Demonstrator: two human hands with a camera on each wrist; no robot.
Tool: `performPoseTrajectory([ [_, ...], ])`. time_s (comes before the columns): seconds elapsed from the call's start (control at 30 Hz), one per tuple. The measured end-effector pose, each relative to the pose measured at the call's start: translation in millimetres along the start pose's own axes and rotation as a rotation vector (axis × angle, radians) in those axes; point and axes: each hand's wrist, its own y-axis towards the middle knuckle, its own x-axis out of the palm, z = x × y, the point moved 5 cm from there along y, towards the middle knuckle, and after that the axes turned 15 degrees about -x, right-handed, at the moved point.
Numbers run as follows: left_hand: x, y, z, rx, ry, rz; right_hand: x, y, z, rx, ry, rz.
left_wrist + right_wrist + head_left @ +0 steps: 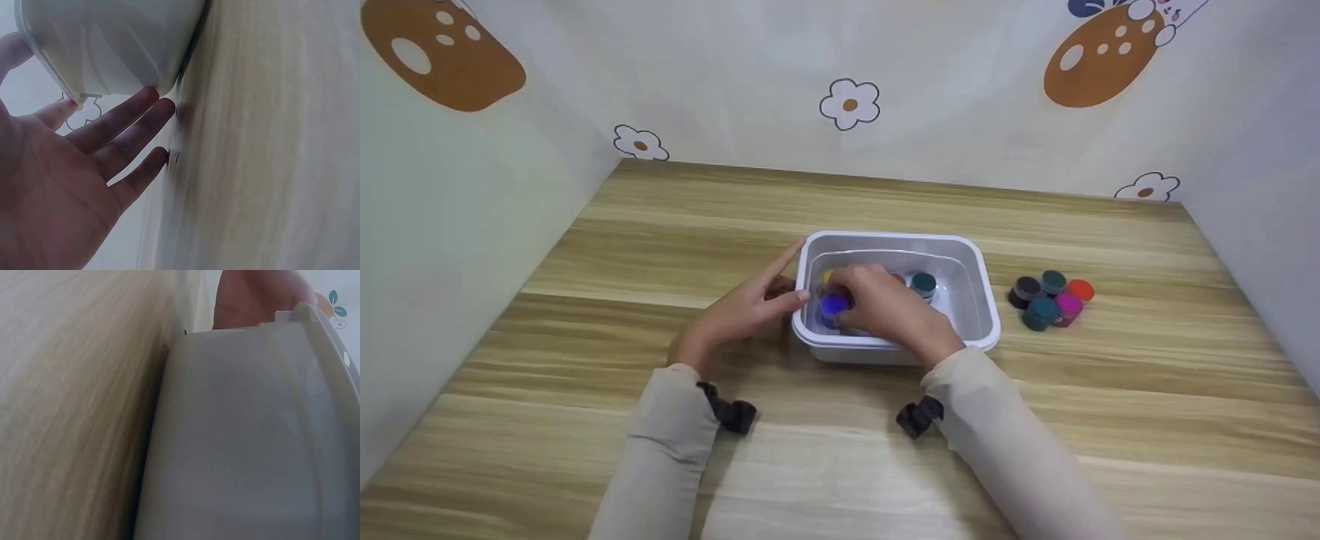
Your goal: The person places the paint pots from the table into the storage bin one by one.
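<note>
A white plastic bin (896, 352) stands on the wooden table. My right hand (885, 304) reaches over its front rim and pinches a small paint pot with a blue lid (833, 306) near the left end inside. Partly hidden behind that hand are a pot with a yellow lid (828, 277) and one with a reddish lid (898, 278). A dark green-lidded pot (923, 283) stands farther right in the bin. My left hand (746, 307) steadies the bin's left end, thumb at the rim. In the left wrist view its fingers (126, 126) are spread and extended along the bin's outer wall.
Right of the bin, several small pots sit in a cluster: a black one (1024, 292), a dark green one (1053, 282), a red-orange one (1081, 290), a magenta one (1067, 308) and a teal one (1040, 313). A patterned wall (960, 135) borders the table's back.
</note>
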Motion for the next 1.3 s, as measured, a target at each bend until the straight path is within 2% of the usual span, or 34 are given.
performPoseTrajectory([
  [0.17, -0.2, -0.1, 0.3, -0.008, 0.009, 0.008, -3, -3, 1, -0.008, 0.026, 0.015],
  [0.37, -0.7, -0.5, -0.1, -0.033, 0.009, 0.012, -19, -13, 0, -0.070, 0.099, 0.071],
  [0.53, -0.5, -1.4, 0.0, -0.015, 0.013, 0.009, -42, -39, 6, -0.063, 0.246, 0.130],
  [0.63, -0.7, -1.2, 0.4, -0.013, 0.017, 0.015, -61, -63, 17, -0.034, 0.271, 0.192],
  [0.8, -1.0, -0.4, -1.0, -0.013, 0.016, 0.012, -95, -109, 46, 0.060, 0.216, 0.319],
  [0.93, -1.2, -1.0, -1.9, -0.014, 0.007, 0.004, -111, -146, 76, 0.165, 0.180, 0.399],
  [1.13, -0.7, -0.7, -2.8, -0.028, -0.001, -0.002, -119, -195, 122, 0.299, 0.115, 0.461],
  [1.3, -0.5, -0.9, -1.3, -0.028, 0.015, 0.004, -119, -230, 159, 0.421, 0.085, 0.465],
])
